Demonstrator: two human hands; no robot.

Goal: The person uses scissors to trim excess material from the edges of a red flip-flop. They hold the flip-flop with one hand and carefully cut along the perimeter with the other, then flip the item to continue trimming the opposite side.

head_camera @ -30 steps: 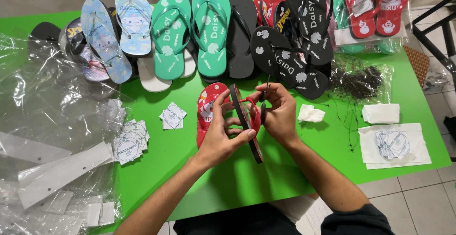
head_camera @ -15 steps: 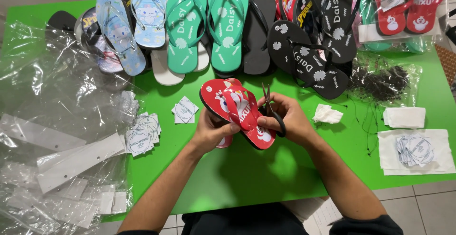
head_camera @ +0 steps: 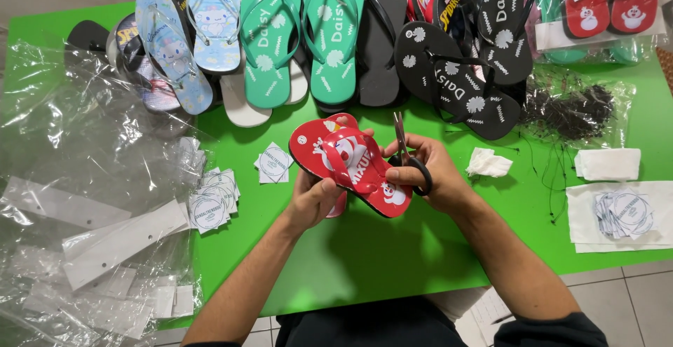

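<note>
Green table (head_camera: 364,263): hands grip red flip-flop (head_camera: 350,161) (right hand (head_camera: 427,175) holds scissors (head_camera: 406,154)).

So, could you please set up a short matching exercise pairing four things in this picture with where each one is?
Things:
1. scissors
2. red flip-flop
3. clear plastic bags
4. green flip-flops

Places:
A. back of the table, middle
B. right hand
C. table's left side
D. left hand

Pairs: 1-B, 2-D, 3-C, 4-A
</note>
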